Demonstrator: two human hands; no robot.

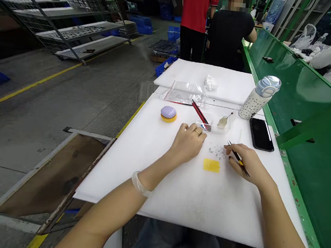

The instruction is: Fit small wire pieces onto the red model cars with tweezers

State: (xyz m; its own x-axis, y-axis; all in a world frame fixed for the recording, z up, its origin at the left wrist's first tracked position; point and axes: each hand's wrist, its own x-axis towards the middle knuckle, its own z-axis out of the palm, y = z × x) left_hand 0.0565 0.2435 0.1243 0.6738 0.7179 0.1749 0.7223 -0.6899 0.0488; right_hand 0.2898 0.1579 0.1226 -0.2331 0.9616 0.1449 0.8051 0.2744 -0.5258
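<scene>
My right hand [242,161] holds black tweezers [238,160] with a yellow band, their tips pointing left and up near a scatter of thin dark pins [217,151] on the white table [139,149]. A yellow sticky piece [211,165] lies just below the pins. My left hand [188,142] rests left of the pins with curled fingers, at the front edge of a clear tray [219,129]; whether it grips anything is hidden. Red and black pens [200,114] lean in the tray beside a small pale bottle [222,121].
A lilac and yellow oval case [168,113] sits left, below a clear plastic bag [186,92]. At right stand a dotted bottle [252,103] and a black phone [262,134]. Beyond the table are two people; another person's white sleeve shows at right.
</scene>
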